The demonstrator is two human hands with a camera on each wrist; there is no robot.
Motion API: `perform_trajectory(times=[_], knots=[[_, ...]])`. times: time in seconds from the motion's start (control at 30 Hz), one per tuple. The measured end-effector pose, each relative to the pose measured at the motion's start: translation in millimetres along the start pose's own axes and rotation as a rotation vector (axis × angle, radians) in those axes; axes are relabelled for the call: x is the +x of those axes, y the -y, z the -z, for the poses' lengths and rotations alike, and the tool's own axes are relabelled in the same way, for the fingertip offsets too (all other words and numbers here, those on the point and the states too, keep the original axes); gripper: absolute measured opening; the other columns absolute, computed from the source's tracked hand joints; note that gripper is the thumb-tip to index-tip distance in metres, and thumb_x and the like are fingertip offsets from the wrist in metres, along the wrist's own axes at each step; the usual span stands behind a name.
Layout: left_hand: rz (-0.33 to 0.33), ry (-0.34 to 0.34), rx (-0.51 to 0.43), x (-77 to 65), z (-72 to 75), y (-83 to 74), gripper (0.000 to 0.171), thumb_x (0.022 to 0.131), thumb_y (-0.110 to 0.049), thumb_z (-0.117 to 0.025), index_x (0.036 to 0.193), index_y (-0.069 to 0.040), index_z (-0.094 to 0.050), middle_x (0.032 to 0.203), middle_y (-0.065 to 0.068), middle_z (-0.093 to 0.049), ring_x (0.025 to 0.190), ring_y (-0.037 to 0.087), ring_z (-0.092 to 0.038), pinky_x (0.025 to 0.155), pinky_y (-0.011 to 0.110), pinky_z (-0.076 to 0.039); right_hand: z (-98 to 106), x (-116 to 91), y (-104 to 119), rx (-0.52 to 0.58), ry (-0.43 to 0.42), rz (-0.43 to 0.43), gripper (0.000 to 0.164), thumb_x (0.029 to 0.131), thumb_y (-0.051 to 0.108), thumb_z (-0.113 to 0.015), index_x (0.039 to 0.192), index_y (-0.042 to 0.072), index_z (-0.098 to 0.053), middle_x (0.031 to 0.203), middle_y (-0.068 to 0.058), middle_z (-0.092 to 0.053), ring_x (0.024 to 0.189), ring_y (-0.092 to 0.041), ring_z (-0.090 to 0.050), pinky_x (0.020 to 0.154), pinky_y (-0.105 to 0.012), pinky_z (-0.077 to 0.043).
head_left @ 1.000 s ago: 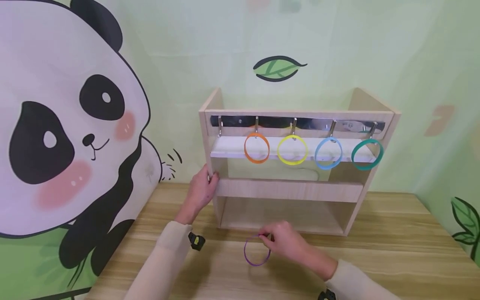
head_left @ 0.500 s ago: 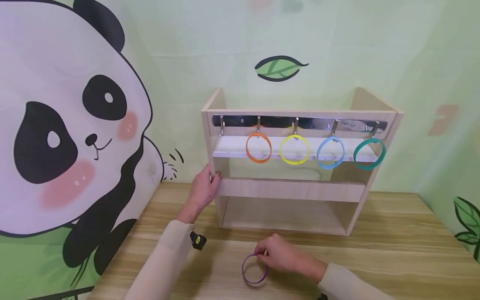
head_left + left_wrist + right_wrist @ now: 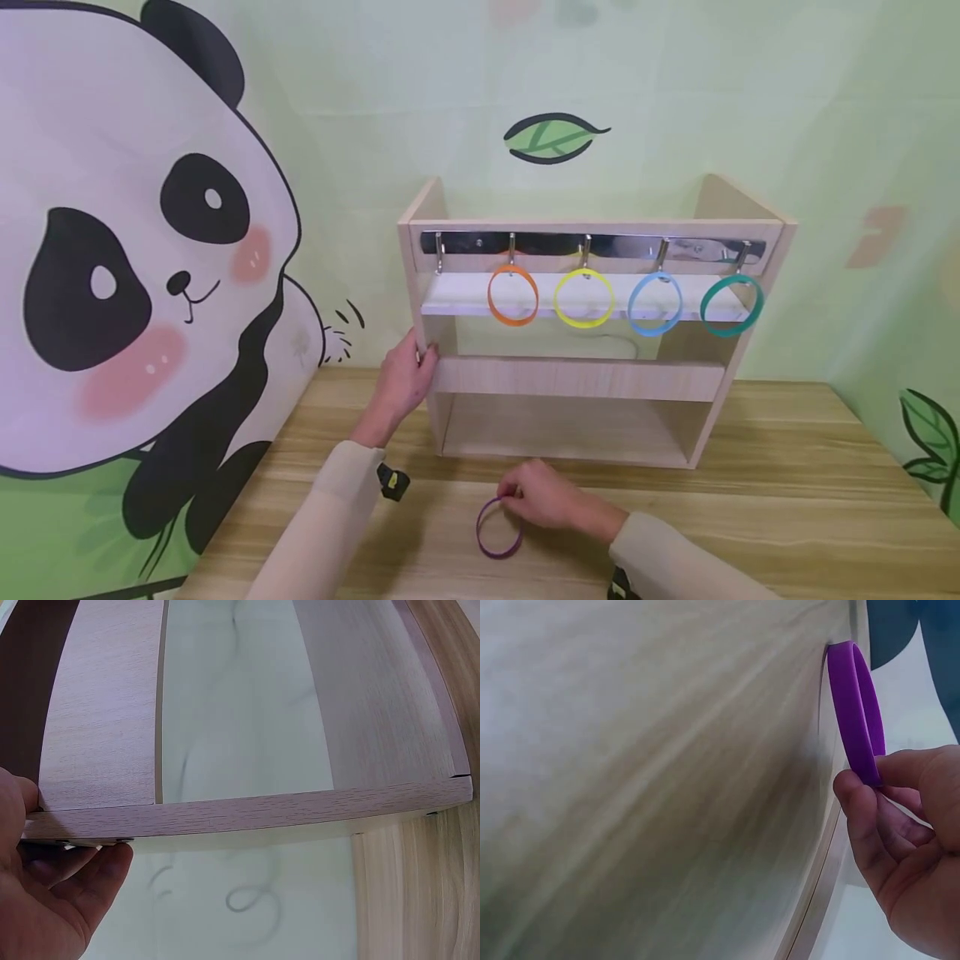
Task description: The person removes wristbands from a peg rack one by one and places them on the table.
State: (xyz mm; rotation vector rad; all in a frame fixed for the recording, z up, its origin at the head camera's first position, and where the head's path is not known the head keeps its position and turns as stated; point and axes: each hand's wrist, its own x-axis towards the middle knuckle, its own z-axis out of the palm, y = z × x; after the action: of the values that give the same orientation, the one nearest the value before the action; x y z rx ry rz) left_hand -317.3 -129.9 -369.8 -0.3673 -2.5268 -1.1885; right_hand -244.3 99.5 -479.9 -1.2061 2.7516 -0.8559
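A purple silicone wristband (image 3: 500, 555) is pinched between the thumb and fingers of my right hand (image 3: 547, 497), low over the table in front of the wooden rack (image 3: 577, 379). The right wrist view shows the wristband (image 3: 853, 712) held by its near end, its far end close to the tabletop. My left hand (image 3: 402, 377) grips the rack's left side panel, its thumb and fingers on opposite sides of the panel edge (image 3: 247, 816). Orange (image 3: 513, 322), yellow (image 3: 584, 325), light blue (image 3: 654, 332) and teal (image 3: 725, 333) wristbands hang from the rack's hooks.
A shiny metal strip (image 3: 547, 243) with several hooks runs along the rack's top front. The leftmost hook (image 3: 439, 252) bears no band. Behind the wood-grain table (image 3: 795, 500) stands a pale green backdrop (image 3: 420, 83) with a large panda (image 3: 97, 125).
My right hand has moved left and slightly toward the front of the table with the purple wristband. The left hand keeps its grip on the rack.
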Motion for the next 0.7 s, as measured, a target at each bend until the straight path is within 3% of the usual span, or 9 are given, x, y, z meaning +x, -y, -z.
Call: perform_trajectory(times=[0.7], knots=[[0.012,0.017,-0.001,-1.0,2.1,-0.9,0.039,0.099,-0.025,-0.041,0.133,-0.007,-0.044,0.13,0.018,-0.053,0.11,0.031,-0.057,0.083,0.047,-0.053,-9,32,-5,-0.018,0.028,-0.064,0.005,0.083,0.006,-0.068,0.086,0.004,-0.071,0.078,0.002,-0.069,0.069,-0.003,-0.059,0.065,-0.016,-0.049]])
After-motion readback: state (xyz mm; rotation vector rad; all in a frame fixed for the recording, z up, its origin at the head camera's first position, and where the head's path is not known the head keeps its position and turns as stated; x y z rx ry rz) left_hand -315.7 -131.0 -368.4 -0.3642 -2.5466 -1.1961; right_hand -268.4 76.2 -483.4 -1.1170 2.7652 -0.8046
